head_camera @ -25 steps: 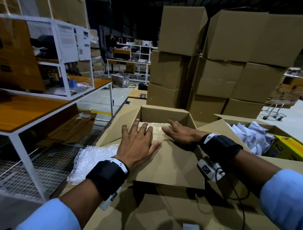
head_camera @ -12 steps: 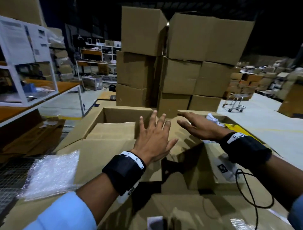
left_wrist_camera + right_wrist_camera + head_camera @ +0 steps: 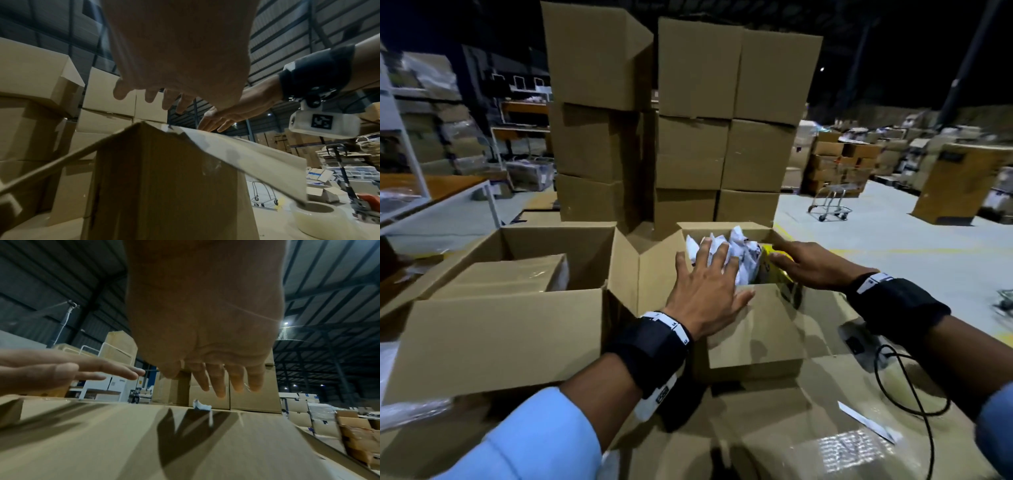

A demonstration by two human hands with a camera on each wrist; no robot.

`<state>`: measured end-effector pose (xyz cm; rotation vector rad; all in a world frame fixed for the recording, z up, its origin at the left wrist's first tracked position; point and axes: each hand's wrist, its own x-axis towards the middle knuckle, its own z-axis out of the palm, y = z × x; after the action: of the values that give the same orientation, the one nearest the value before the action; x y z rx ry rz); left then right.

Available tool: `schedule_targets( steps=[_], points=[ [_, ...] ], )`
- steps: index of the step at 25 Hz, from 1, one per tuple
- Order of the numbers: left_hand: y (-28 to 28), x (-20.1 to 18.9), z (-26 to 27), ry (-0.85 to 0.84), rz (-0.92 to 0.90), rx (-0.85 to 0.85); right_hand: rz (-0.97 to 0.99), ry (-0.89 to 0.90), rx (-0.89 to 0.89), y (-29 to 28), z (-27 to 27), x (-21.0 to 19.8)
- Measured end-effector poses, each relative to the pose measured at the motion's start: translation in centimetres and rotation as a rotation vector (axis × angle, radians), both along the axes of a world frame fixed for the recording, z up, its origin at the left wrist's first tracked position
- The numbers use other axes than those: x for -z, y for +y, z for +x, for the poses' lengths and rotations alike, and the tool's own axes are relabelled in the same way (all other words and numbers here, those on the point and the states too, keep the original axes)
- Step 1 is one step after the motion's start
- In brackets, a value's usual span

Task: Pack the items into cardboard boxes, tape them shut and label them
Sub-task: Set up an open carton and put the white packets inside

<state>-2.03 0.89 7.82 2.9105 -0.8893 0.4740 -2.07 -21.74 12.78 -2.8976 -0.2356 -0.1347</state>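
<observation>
The yellow item (image 3: pixel 774 265) lies mostly hidden behind crumpled paper (image 3: pixel 744 253).

The head camera looks forward and down from above onto two open boxes, with both hands in the foreground. The left wrist camera sits low beside the right-hand box (image 3: pixel 164 178), facing along the left hand (image 3: pixel 180 53). The right wrist camera looks along the right hand (image 3: pixel 205 321), close above a flap. All three views share both hands and the stacked cartons (image 3: pixel 688 120).
</observation>
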Motion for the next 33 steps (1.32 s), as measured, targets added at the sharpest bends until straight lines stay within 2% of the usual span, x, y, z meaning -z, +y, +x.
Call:
schedule_targets(
  steps=[3,6,11,16,23,33],
  points=[
    [-2.6,1.2,1.0,-0.001,0.012,-0.031,-0.088,0.144,0.133,-2.9,1.0,1.7],
    [-4.2,2.5,1.5,0.053,0.028,-0.067,-0.236,0.216,0.178,-4.4,2.0,3.2],
    [-4.3,4.3,1.0,-0.068,0.098,-0.111,-0.285,0.169,0.099,-4.1,2.1,3.8],
    [-4.6,4.4,0.9,-0.085,0.091,-0.116,-0.331,0.068,0.082,-2.9,2.7,4.2],
    [-4.5,4.3,0.6,-0.085,0.083,-0.113,-0.287,0.064,0.107,-1.5,3.1,2.9],
    [-4.7,4.2,0.2,-0.083,0.079,-0.137,-0.06,0.164,0.213,-0.5,4.4,4.1]
  ],
)
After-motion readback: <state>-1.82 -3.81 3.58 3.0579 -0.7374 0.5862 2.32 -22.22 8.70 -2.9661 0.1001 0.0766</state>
